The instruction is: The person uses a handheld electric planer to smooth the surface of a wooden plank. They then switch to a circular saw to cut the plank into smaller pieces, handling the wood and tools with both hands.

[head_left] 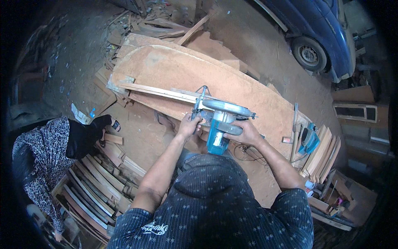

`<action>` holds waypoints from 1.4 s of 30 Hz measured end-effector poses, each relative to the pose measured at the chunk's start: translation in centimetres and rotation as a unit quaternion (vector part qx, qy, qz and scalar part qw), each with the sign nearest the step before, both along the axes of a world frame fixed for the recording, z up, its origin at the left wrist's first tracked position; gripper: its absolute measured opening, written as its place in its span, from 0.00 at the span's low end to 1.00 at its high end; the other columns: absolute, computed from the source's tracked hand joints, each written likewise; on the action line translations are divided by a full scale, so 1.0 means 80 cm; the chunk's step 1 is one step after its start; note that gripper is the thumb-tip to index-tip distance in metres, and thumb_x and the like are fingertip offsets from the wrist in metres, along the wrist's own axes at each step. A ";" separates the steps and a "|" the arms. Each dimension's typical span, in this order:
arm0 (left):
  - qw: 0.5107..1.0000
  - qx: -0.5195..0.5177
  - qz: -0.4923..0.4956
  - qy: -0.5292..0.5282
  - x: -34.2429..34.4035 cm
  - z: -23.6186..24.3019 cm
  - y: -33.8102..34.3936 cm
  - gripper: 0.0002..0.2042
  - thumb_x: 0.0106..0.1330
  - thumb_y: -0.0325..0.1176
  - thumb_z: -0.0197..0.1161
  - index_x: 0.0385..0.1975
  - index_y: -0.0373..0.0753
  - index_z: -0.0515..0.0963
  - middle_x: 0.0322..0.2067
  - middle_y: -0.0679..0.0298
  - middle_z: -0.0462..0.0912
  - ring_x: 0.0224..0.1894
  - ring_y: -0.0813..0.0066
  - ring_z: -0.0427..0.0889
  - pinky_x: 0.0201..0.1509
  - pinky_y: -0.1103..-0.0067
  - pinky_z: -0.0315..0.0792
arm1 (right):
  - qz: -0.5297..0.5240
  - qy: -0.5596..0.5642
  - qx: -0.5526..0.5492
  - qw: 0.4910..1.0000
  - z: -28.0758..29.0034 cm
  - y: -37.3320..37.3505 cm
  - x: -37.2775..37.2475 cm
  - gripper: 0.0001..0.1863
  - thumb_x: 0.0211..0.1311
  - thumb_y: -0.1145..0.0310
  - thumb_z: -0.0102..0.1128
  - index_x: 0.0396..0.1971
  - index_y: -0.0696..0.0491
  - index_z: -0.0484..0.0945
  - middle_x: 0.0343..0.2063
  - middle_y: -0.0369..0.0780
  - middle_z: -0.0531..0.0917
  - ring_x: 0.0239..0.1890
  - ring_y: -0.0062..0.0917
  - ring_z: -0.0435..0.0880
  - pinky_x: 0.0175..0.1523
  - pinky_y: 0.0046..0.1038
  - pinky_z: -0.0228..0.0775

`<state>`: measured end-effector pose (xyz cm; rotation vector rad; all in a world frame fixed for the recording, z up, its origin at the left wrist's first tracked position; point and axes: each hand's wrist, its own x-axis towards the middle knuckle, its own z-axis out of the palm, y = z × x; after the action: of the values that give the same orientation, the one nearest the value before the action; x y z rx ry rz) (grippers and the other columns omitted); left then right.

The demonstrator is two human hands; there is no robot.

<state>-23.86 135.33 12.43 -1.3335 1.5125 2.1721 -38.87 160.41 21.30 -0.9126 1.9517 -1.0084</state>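
Note:
A blue-green and grey circular saw (219, 128) rests at the near side of a wooden worktable (207, 70). My right hand (247, 133) is wrapped round its rear handle. At the saw's left end, my left hand (190, 124) is closed on the metal front part beside an upright bar; the exact grip is partly hidden. Long, narrow wooden strips (159, 92) lie along the tabletop and run to the saw from the left. The saw's body hides the blade and the strips' right ends.
A second blue-green power tool (309, 140) sits at the table's right end beside stacked wood strips (321, 155). Curved wood pieces (97, 182) lie lower left, near a seated person in patterned cloth (45, 145). Scrap wood (166, 27) lies behind the table; a blue car (323, 33) stands far right.

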 end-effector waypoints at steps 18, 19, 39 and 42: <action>0.999 -0.026 -0.021 -0.007 0.001 -0.025 -0.023 0.09 0.70 0.34 0.66 0.41 0.36 0.76 0.28 0.68 0.81 0.24 0.85 0.77 0.23 0.84 0.73 | 0.001 -0.023 0.062 0.998 -0.017 -0.022 -0.001 0.25 0.54 0.53 0.76 0.48 0.53 0.87 0.39 0.47 0.90 0.44 0.38 0.90 0.52 0.38 0.79; 0.999 -0.030 -0.020 -0.006 0.002 -0.025 -0.022 0.10 0.70 0.34 0.66 0.41 0.36 0.76 0.28 0.68 0.81 0.24 0.85 0.77 0.23 0.85 0.73 | 0.000 -0.019 0.060 0.998 -0.021 -0.021 0.000 0.25 0.54 0.54 0.76 0.48 0.53 0.87 0.39 0.47 0.90 0.44 0.38 0.90 0.52 0.38 0.79; 0.997 -0.051 -0.056 -0.003 0.006 -0.040 -0.035 0.10 0.72 0.36 0.66 0.41 0.35 0.79 0.33 0.66 0.86 0.24 0.83 0.79 0.27 0.82 0.76 | 0.013 0.008 0.062 0.998 -0.018 -0.031 0.000 0.21 0.54 0.55 0.74 0.41 0.55 0.86 0.36 0.49 0.89 0.41 0.42 0.89 0.48 0.39 0.78; 0.998 -0.047 -0.051 0.004 0.009 -0.037 -0.039 0.10 0.72 0.36 0.66 0.42 0.36 0.80 0.34 0.66 0.86 0.24 0.83 0.79 0.27 0.82 0.76 | 0.012 0.009 0.057 0.998 -0.018 -0.036 0.002 0.20 0.54 0.57 0.74 0.40 0.56 0.85 0.35 0.48 0.88 0.39 0.38 0.89 0.47 0.38 0.78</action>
<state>-23.17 132.22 9.51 -1.2477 1.6649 2.0713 -38.70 157.55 19.90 -0.8826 1.9876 -0.8691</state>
